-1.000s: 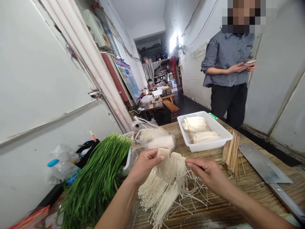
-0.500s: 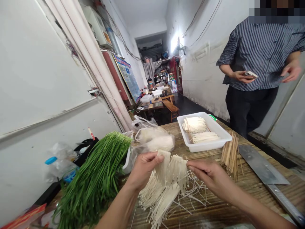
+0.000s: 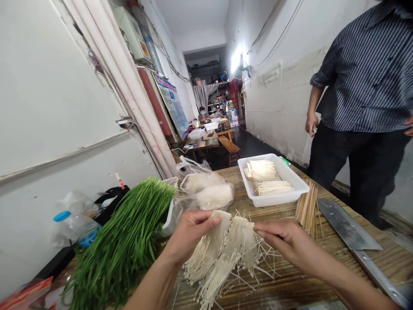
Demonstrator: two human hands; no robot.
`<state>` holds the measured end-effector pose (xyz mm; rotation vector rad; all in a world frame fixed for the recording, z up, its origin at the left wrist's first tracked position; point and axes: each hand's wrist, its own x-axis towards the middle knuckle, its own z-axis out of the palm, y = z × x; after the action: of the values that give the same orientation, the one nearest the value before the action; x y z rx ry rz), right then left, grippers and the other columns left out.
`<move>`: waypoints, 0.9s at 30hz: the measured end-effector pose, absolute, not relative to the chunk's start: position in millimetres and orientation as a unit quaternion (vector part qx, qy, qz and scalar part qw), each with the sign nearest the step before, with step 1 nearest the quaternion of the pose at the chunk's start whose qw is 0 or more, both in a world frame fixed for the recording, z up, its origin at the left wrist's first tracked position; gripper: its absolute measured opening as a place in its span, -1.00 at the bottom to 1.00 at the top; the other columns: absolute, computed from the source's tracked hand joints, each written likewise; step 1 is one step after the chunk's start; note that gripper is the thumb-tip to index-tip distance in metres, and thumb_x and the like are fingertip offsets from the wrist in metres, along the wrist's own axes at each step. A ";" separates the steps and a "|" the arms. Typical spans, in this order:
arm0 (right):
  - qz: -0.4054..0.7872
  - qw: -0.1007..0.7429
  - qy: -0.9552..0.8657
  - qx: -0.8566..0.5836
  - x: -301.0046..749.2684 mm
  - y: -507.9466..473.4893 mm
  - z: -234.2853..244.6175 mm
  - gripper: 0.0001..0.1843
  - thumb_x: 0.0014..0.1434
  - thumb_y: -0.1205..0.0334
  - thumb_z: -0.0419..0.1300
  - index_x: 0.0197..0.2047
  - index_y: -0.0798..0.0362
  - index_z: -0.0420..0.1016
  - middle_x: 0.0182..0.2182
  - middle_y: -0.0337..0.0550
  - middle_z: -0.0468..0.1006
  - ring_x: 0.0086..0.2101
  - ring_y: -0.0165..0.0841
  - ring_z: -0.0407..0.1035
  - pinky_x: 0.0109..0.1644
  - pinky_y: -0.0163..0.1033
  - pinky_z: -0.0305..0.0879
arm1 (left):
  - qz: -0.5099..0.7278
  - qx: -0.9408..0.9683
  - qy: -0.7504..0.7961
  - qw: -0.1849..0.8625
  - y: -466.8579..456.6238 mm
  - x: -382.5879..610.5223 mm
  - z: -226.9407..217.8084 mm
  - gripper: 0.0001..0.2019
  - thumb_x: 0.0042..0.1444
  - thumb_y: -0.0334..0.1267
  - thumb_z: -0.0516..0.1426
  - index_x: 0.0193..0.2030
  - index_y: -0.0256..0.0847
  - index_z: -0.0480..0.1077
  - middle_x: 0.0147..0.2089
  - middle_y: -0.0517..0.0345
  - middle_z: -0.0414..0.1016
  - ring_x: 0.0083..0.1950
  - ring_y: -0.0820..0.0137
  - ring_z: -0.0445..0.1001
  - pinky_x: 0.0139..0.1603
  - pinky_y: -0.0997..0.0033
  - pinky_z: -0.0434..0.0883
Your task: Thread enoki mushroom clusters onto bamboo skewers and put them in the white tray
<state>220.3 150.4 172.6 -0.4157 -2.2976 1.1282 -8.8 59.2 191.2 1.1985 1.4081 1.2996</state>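
My left hand [image 3: 193, 234] is closed in a pinch on the left side of a flat bunch of enoki mushrooms [image 3: 241, 241], their caps hanging downward. At the bunch's upper right edge, my right hand [image 3: 280, 236] pinches with thumb and forefinger. A gap parts the bunch in two near the top. Whether a stick runs through it I cannot make out. Below, a loose pile of enoki mushrooms [image 3: 208, 282] and scattered strands lie on the wooden table [image 3: 277, 292]. More flat enoki bunches [image 3: 275, 187] lie in a white plastic tray [image 3: 280, 201] beyond my hands.
Thin wooden skewers [image 3: 309, 209] lie right of the tray, beside a cleaver [image 3: 348, 224]. Green chives [image 3: 129, 245] heap on the left, near a clear plastic bag [image 3: 206, 193] with pale contents. A person in a striped shirt [image 3: 371, 82] stands at right; another sits far back.
The person in the striped shirt has come closer, arm now lowered. Both my hands keep their pinch, with the mushroom bunch slightly lower in view.
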 end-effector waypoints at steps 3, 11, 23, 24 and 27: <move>0.428 0.265 -0.849 -0.159 222.0 151.0 172.5 -0.72 0.29 0.19 0.00 -0.12 -0.01 0.54 -0.37 -0.22 0.56 -0.36 -0.40 0.41 -0.25 -0.30 0.35 | 0.527 0.476 0.566 0.419 58.4 -8.3 189.5 -0.76 -0.02 -0.14 0.23 -0.23 -0.20 0.57 -0.34 0.14 0.58 -0.29 0.35 0.41 -0.24 0.45 0.28; 0.406 0.266 -0.860 -0.159 222.7 150.5 170.9 -0.68 0.29 0.14 -0.01 -0.24 0.04 0.56 -0.44 -0.22 0.53 -0.46 -0.42 0.35 -0.39 -0.34 0.31 | 0.518 0.486 0.576 0.405 52.1 -6.6 184.0 -0.71 0.03 -0.08 0.18 -0.23 -0.23 0.57 -0.37 0.12 0.56 -0.30 0.33 0.38 -0.25 0.42 0.27; 0.398 0.236 -0.872 -0.159 228.6 152.6 176.1 -0.70 0.30 0.18 -0.02 -0.29 0.06 0.51 -0.47 -0.24 0.46 -0.46 -0.44 0.29 -0.37 -0.34 0.21 | 0.491 0.514 0.581 0.396 53.2 0.8 187.2 -0.73 0.01 -0.10 0.19 -0.32 -0.25 0.59 -0.49 0.15 0.49 -0.40 0.38 0.33 -0.35 0.44 0.23; 0.402 0.235 -0.871 -0.159 228.2 152.7 175.8 -0.70 0.30 0.18 -0.02 -0.28 0.06 0.51 -0.46 -0.23 0.47 -0.45 -0.44 0.29 -0.37 -0.34 0.21 | 0.490 0.516 0.578 0.399 53.3 1.8 187.7 -0.74 0.02 -0.11 0.18 -0.31 -0.25 0.59 -0.48 0.15 0.49 -0.39 0.40 0.33 -0.34 0.45 0.23; 0.403 0.238 -0.869 -0.161 226.1 152.5 174.9 -0.69 0.30 0.17 -0.02 -0.31 0.07 0.51 -0.49 -0.25 0.44 -0.47 -0.44 0.27 -0.38 -0.34 0.20 | 0.489 0.518 0.576 0.400 53.6 2.9 187.0 -0.76 0.04 -0.13 0.18 -0.29 -0.24 0.59 -0.48 0.18 0.49 -0.41 0.44 0.30 -0.35 0.48 0.21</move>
<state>226.1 152.5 174.9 -0.4406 -2.3808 1.1053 2.9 53.6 187.0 1.3102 1.4574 1.2370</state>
